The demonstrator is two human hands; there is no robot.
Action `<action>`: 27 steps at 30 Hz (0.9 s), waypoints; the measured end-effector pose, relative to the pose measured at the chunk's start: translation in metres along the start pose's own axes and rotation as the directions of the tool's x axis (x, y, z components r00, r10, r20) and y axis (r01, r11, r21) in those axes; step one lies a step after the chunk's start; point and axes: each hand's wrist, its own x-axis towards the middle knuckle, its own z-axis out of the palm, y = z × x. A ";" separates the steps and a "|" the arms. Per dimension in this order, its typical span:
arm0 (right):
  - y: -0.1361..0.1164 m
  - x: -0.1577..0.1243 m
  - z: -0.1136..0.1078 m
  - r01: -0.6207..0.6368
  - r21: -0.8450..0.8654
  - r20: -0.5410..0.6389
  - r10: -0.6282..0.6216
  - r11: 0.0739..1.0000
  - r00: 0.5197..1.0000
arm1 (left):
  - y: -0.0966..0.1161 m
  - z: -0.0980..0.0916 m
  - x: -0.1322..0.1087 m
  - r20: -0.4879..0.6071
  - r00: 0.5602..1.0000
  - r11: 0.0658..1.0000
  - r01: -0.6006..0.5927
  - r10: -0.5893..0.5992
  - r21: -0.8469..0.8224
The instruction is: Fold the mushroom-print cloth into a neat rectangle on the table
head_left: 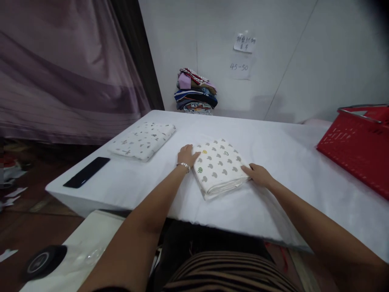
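Note:
A folded white cloth point(219, 165) with grey mushroom prints, plus a few green and yellow ones, lies on the white-covered table point(170, 178) in front of me. My left hand point(186, 156), with a silver bracelet at the wrist, holds its left edge, thumb on top. At the right corner my right hand point(257, 174) grips the cloth between thumb and fingers; its fingertips are partly hidden. Several folded layers show along the near edge. To the left lies another folded white cloth point(144, 140) with small grey prints, apart from my hands.
A black phone point(87, 172) lies near the table's left edge. On the right stands a red plastic basket point(358, 146). Stacked folded fabrics point(196, 91) rise behind the far edge, against a wall bearing handwritten paper notes point(244, 43). A pinkish curtain point(67, 73) hangs at left.

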 end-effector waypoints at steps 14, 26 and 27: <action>0.009 -0.031 0.024 0.600 -0.026 -0.503 -0.529 0.800 0.684 | 0.043 -0.033 -0.148 -0.032 0.892 0.858 -0.443 0.451 -0.259; -0.034 -0.035 0.038 0.811 -0.138 -0.283 -0.807 0.569 0.518 | 0.065 -0.020 -0.159 -0.075 0.945 0.947 -0.319 0.318 -0.015; -0.036 -0.034 0.038 0.809 -0.128 -0.272 -0.805 0.574 0.528 | 0.065 -0.020 -0.160 -0.065 0.942 0.944 -0.330 0.330 0.015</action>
